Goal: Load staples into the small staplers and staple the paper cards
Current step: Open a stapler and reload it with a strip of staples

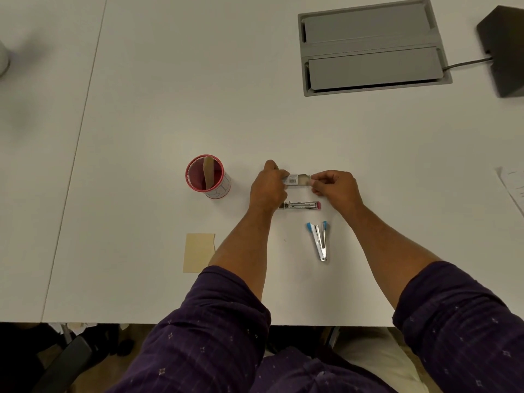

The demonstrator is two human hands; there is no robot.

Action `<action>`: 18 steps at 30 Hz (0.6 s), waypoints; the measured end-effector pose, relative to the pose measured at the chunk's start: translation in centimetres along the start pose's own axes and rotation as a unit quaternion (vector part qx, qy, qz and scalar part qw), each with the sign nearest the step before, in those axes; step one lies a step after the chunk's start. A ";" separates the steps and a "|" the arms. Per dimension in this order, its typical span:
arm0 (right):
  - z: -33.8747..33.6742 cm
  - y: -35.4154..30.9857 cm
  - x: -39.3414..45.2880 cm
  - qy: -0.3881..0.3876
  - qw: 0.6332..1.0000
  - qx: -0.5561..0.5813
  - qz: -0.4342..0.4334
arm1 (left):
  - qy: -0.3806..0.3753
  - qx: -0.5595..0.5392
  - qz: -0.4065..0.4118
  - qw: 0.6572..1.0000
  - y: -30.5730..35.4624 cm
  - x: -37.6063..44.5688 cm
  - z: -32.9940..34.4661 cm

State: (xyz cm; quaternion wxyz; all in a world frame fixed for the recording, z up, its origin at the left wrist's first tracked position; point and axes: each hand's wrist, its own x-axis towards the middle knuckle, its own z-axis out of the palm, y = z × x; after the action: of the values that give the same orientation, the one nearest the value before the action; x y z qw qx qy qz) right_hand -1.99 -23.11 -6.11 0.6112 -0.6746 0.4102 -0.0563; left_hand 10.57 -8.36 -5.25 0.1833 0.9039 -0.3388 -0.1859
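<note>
Well off to the outer side of the left hand stands a red mesh cup with a tan card poking up inside it, and nearer the person, beside the left forearm, a cream paper card lies flat on the white table. The left hand is curled round one end of a small staple box, its barcode label facing up, while the right hand pinches the other end, where a flap or inner tray seems to be coming open; whether any staples are showing is too small to tell. Both hands are therefore clamped on the same box, held just above the tabletop. Directly under the hands, on the near side, a pink-ended stapler lies closed on its side, and closer still, below the right wrist, a blue-ended stapler lies splayed open in a V. By my judgement the box is light thin cardboard that will crush if squeezed, so it is best held by its long edges. The staple strips inside are probably stiff but brittle, likely to snap into short pieces or slip from the fingers, so a gentle pinch on the strip's sides near its middle should suit. Beyond the right hand sits a grey cable hatch.
</note>
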 end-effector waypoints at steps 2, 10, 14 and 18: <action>0.4 -0.2 0.0 0.008 1.000 -0.027 -0.003 | 0.001 0.002 0.000 1.000 0.0 0.0 0.0; 1.4 -0.9 0.0 0.035 0.994 -0.104 -0.020 | -0.001 -0.004 -0.003 1.000 0.0 0.0 -0.1; 2.3 -1.5 -0.1 0.038 0.994 -0.104 -0.025 | -0.013 -0.003 0.002 1.000 0.0 0.1 -0.2; 3.3 -1.8 -0.3 0.026 0.991 -0.128 -0.039 | -0.024 -0.012 0.004 1.000 -0.1 -0.1 -0.2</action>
State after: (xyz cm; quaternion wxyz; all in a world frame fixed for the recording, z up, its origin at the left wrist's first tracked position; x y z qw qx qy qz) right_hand 0.64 -20.54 -5.20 0.5060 -0.7611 0.4034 -0.0447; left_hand 10.68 -8.20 -5.13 0.1870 0.8954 -0.3445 -0.2110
